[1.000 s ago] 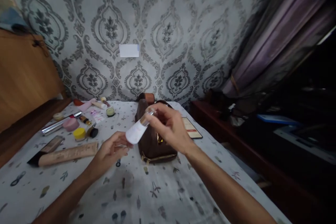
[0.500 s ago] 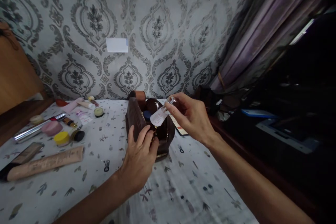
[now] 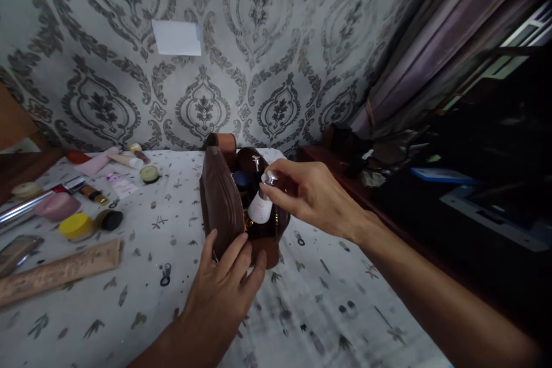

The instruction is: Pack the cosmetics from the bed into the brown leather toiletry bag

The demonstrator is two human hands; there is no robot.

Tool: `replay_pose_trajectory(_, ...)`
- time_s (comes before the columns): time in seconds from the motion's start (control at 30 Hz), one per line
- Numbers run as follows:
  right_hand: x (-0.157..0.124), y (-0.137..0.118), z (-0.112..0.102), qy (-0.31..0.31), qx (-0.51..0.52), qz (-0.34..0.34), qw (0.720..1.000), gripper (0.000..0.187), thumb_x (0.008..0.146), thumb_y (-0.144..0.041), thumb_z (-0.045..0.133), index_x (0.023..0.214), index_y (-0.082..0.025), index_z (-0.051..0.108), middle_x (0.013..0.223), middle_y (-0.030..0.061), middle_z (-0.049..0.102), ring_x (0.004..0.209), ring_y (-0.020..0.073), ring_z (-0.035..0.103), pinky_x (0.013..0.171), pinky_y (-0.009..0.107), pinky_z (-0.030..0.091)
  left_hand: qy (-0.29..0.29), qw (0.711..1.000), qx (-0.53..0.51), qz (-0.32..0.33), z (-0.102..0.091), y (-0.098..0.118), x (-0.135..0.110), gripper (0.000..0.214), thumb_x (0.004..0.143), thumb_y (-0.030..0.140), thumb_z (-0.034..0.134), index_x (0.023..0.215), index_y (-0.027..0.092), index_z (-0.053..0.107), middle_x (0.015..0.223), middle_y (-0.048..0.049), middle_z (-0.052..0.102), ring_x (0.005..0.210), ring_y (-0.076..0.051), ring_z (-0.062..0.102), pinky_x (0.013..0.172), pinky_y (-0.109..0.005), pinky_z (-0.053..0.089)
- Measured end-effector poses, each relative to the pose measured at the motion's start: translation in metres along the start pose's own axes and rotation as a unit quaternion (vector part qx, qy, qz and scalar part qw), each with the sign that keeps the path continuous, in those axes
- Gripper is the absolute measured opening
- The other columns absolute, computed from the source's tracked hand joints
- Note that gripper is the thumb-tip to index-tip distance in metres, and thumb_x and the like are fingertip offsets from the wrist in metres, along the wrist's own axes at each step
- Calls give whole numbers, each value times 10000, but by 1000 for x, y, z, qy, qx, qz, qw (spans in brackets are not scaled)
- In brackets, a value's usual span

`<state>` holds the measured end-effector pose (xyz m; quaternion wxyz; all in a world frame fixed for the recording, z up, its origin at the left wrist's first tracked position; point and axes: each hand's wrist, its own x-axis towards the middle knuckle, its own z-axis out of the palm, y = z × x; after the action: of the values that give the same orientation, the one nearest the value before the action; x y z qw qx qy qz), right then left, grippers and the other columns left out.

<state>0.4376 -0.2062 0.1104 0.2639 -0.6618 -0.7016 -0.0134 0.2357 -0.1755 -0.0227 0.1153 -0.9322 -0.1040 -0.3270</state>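
A dark brown zip bag (image 3: 218, 195) stands unzipped on the printed cloth. My right hand (image 3: 313, 195) pinches the silver cap of a small white bottle (image 3: 260, 209) between thumb and fingers. The bottle is nearly upright in the bag's mouth, its lower end inside the opening. My left hand (image 3: 228, 293) has its fingers spread, the fingertips against the near side of the bag. Inside the bag, a dark blue item (image 3: 240, 179) and something gold-coloured show in part; the rest of the interior is in shadow.
On the left lie a beige tube (image 3: 64, 269), a yellow-lidded jar (image 3: 76, 226), a pink rounded item (image 3: 56, 206), a silver cylinder (image 3: 26, 206) and other cosmetics. A brown roll-shaped object (image 3: 224, 142) is behind the bag. Patterned wall at the back; dark clutter beyond the right edge.
My right hand has lowered the bottle further into the bag and turned it more upright. My left hand has slid down toward the bag's near end. The view has shifted slightly.
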Motion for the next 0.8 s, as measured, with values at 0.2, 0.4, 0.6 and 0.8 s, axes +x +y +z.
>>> replay_pose_trajectory(0.2, 2, 5, 3, -106, -73, 10, 992, 134, 852, -293, 620, 796, -172, 631, 667, -8, 623, 555, 110, 503, 555, 244, 309, 32, 999, -16, -6, 6, -2, 0, 338, 970, 112, 380, 1164, 158, 653, 1087, -87, 721, 1234, -220, 532, 1211, -526, 116)
replay_pose_trajectory(0.4, 1, 5, 8, -227, -163, -33, 959, 67, 859, -236, 646, 839, -176, 669, 863, 32, 671, 682, 138, 587, 576, 251, 336, 38, 999, -28, -2, 9, -2, 0, 326, 962, 106, 406, 1168, 150, 655, 1105, -93, 714, 1232, -219, 526, 1217, -518, 109)
replay_pose_trajectory(0.6, 1, 3, 16, -296, -252, -27, 921, 136, 888, -280, 663, 924, -158, 709, 1076, 89, 646, 785, 183, 640, 562, 262, 367, 24, 1000, -18, 5, 11, -3, -3, 354, 943, 79, 427, 1224, 147, 631, 1152, -104, 700, 1275, -236, 495, 1204, -534, 140)
replay_pose_trajectory(0.8, 3, -5, 16, -310, -284, -10, 907, 137, 894, -269, 663, 976, -169, 711, 1095, 73, 675, 800, 196, 669, 536, 269, 367, -8, 1000, -1, 19, 10, -4, -7, 360, 968, 168, 438, 1295, 149, 589, 1191, -119, 683, 1317, -260, 450, 1180, -565, 155)
